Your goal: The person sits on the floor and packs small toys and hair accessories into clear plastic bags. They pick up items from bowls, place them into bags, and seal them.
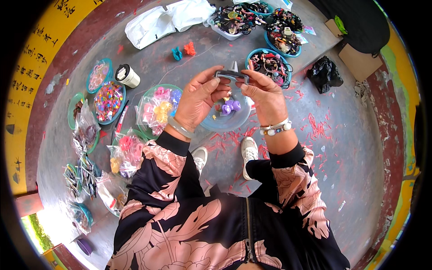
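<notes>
Both hands hold a flat dark hair clip (232,75) between them, raised above a light blue bowl (225,121). My left hand (200,96) pinches the clip's left end with thumb and fingers. My right hand (265,95) grips its right end. The bowl under my hands holds small purple bow pieces (231,106). A pale bangle sits on my left wrist and a beaded bracelet on my right wrist.
Clear bags of coloured hair ornaments (158,108) lie left of the bowl. Teal baskets of dark hair ties (271,64) stand behind. A white cup (128,75), white plastic bags (155,22), a black bag (325,74) and red scraps (315,126) lie on the grey floor.
</notes>
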### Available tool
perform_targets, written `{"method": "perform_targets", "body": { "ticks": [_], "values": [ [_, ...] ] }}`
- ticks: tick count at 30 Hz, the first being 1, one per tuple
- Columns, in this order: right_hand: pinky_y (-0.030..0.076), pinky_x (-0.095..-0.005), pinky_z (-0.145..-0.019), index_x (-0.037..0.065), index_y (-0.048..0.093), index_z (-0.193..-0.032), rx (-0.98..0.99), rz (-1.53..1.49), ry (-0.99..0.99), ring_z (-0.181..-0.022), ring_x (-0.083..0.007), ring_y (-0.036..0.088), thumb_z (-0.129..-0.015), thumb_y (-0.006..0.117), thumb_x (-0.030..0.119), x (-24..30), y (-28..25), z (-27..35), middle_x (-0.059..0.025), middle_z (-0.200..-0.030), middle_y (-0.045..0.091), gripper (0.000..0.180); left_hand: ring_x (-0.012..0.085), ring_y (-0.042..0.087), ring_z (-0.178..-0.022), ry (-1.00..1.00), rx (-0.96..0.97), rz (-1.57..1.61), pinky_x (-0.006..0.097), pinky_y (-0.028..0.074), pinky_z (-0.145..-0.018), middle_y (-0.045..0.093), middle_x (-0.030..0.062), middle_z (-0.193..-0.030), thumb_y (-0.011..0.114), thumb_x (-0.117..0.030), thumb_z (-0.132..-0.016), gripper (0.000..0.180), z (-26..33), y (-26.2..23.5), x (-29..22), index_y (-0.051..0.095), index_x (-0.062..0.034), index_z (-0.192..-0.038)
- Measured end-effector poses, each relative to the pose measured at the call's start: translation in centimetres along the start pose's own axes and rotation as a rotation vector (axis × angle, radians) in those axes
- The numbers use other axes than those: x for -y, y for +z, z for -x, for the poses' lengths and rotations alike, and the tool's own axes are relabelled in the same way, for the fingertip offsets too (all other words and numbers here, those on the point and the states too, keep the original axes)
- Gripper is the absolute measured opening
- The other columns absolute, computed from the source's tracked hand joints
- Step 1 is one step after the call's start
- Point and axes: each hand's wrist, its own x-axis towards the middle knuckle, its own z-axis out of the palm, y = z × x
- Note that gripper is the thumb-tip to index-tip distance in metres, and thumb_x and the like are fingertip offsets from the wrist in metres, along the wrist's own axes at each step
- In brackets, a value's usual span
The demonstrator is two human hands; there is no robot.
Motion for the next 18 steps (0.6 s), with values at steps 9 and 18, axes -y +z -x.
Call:
{"method": "perform_targets", "body": {
  "ticks": [9, 18],
  "values": [
    [0.045, -0.0231, -0.066, -0.004, 0.055, -0.108, 0.005, -0.155, 0.058, -0.077, -0.0127, 0.057, -0.073, 0.057, -0.007, 0.9, 0.8, 0.2, -0.0076, -0.088, 0.061, 0.035, 0.0159, 0.060, -0.083, 0.039, -0.007, -0.046, 0.023, 0.051, -0.074, 0.057, 0.0098, -0.100, 0.058, 0.002, -0.080, 0.034, -0.1, -1.3, 0.2, 0.052, 0.0008, -0.113],
    [0.045, -0.0213, -0.065, 0.001, 0.062, -0.099, 0.115, 0.213, -0.116, -0.079, -0.0094, 0.054, -0.073, 0.065, -0.002, 0.8, 0.7, 0.6, -0.0032, -0.089, 0.057, 0.026, 0.0169, 0.061, -0.083, -0.012, 0.105, -0.037, 0.028, 0.050, -0.076, 0.061, 0.0097, -0.096, 0.061, 0.001, -0.077, 0.030, 0.1, -0.8, 0.1, 0.056, -0.0019, -0.107]
  ]
}}
